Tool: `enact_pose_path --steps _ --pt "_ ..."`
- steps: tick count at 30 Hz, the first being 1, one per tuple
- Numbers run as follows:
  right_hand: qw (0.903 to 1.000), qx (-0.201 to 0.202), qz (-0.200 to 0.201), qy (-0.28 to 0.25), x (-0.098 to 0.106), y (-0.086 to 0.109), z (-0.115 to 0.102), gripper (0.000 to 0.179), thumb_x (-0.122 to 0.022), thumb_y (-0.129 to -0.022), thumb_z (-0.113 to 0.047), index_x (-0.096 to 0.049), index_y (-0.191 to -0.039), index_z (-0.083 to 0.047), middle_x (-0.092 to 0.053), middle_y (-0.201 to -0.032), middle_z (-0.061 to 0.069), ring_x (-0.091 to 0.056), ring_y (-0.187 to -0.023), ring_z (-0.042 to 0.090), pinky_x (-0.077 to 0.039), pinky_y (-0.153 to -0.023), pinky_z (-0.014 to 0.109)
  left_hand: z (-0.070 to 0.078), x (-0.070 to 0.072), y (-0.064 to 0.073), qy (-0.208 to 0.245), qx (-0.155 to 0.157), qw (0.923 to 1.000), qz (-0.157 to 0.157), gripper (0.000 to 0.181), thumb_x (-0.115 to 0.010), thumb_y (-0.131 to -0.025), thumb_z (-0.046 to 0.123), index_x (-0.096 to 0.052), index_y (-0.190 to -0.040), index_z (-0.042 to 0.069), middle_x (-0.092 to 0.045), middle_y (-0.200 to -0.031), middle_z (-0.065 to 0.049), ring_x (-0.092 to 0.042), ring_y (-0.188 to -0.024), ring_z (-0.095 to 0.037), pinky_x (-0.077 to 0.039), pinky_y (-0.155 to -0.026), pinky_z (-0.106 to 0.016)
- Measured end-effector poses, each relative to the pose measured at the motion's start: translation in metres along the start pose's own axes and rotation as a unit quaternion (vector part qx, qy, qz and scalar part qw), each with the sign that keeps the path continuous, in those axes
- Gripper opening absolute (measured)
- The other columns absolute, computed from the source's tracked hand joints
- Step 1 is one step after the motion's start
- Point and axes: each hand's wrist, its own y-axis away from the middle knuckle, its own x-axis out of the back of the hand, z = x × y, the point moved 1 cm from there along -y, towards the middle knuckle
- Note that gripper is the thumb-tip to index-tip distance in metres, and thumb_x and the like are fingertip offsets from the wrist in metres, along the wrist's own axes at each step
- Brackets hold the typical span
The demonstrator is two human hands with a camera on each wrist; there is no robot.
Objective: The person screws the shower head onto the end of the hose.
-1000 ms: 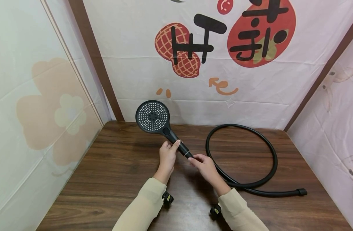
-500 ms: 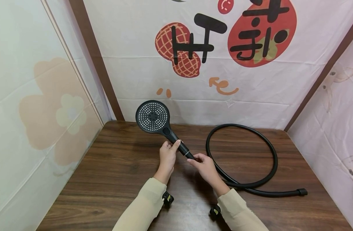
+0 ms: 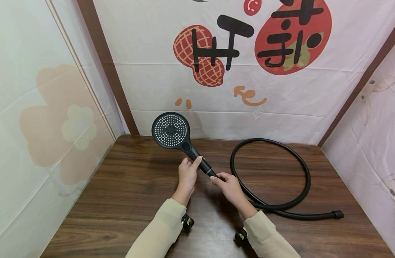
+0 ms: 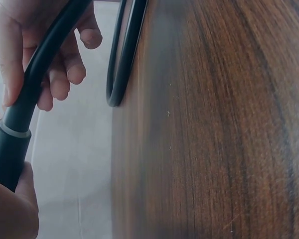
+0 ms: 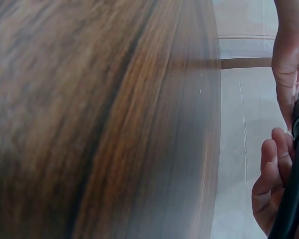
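Note:
A black handheld shower head (image 3: pixel 170 130) with pale nozzles faces up, tilted, its handle (image 3: pixel 194 153) slanting down to the right. My left hand (image 3: pixel 187 177) grips that handle near its lower end, thumb along the top. At the handle's end, past a thin light ring, my right hand (image 3: pixel 227 186) pinches the end of a black shower hose (image 3: pixel 308 179). In the left wrist view the hose (image 4: pixel 37 69) bends away under my right fingers, joined in line with the handle. The right wrist view shows the hose (image 5: pixel 293 204) running past my right fingers (image 5: pixel 269 184).
The hose lies in a wide loop on the wooden table (image 3: pixel 120 200), its free end with a black connector (image 3: pixel 338 214) at the right. A printed cloth backdrop (image 3: pixel 152 79) rises behind the table, with more cloth on both sides.
My right fingertips shift slightly back and forth at the hose end. My left hand and the shower head stay in place.

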Motion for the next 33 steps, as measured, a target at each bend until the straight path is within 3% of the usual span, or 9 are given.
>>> enact_pose_path --steps 17,20,25,28,33 --pt "0.9992 -0.017 -0.031 0.019 0.0016 -0.0019 -0.0020 0.034 -0.062 -0.098 -0.033 -0.073 -0.101 -0.001 -0.073 -0.093 0.015 -0.065 -0.094 0.034 -0.049 -0.076 0.032 -0.0007 0.0001 -0.0009 0.007 -0.011 0.9999 0.003 0.026 -0.065 -0.097 0.018 -0.060 -0.113 -0.003 -0.074 -0.097 -0.009 -0.068 -0.086 -0.007 -0.054 -0.084 -0.024" --pt "0.9992 -0.020 -0.031 0.017 0.0024 -0.0013 -0.0021 0.035 -0.062 -0.098 -0.035 -0.073 -0.101 -0.001 -0.073 -0.093 0.016 -0.063 -0.090 0.034 -0.047 -0.071 0.030 -0.0011 0.0002 -0.0005 0.007 -0.011 0.9999 0.002 0.026 -0.065 -0.097 0.018 -0.060 -0.113 -0.003 -0.074 -0.098 -0.010 -0.068 -0.086 -0.007 -0.055 -0.084 -0.024" --pt "0.9996 -0.023 0.011 0.006 0.0038 0.0005 -0.0019 0.029 -0.075 -0.088 -0.036 -0.075 -0.096 -0.008 -0.073 -0.086 0.009 -0.062 -0.078 0.024 -0.046 -0.064 0.028 -0.0005 -0.0008 0.0012 0.005 -0.010 0.9999 0.001 0.026 -0.065 -0.098 0.019 -0.060 -0.113 -0.003 -0.074 -0.098 -0.010 -0.068 -0.087 -0.007 -0.056 -0.087 -0.028" --pt "0.9988 -0.023 0.043 -0.004 0.0038 0.0014 -0.0027 0.026 -0.081 -0.082 -0.033 -0.075 -0.094 -0.011 -0.072 -0.082 0.003 -0.063 -0.076 0.014 -0.048 -0.068 0.028 0.0006 -0.0012 0.0021 0.007 -0.010 0.9999 0.003 0.027 -0.065 -0.098 0.018 -0.060 -0.113 -0.003 -0.073 -0.098 -0.010 -0.068 -0.088 -0.007 -0.056 -0.091 -0.032" --pt "0.9979 -0.028 0.056 -0.015 0.0035 0.0016 -0.0038 0.025 -0.083 -0.080 -0.031 -0.075 -0.090 -0.009 -0.072 -0.077 0.001 -0.066 -0.074 0.020 -0.050 -0.067 0.029 0.0023 -0.0014 0.0025 0.010 -0.007 0.9999 0.006 0.026 -0.065 -0.098 0.018 -0.060 -0.113 -0.003 -0.073 -0.098 -0.010 -0.068 -0.088 -0.008 -0.054 -0.095 -0.039"
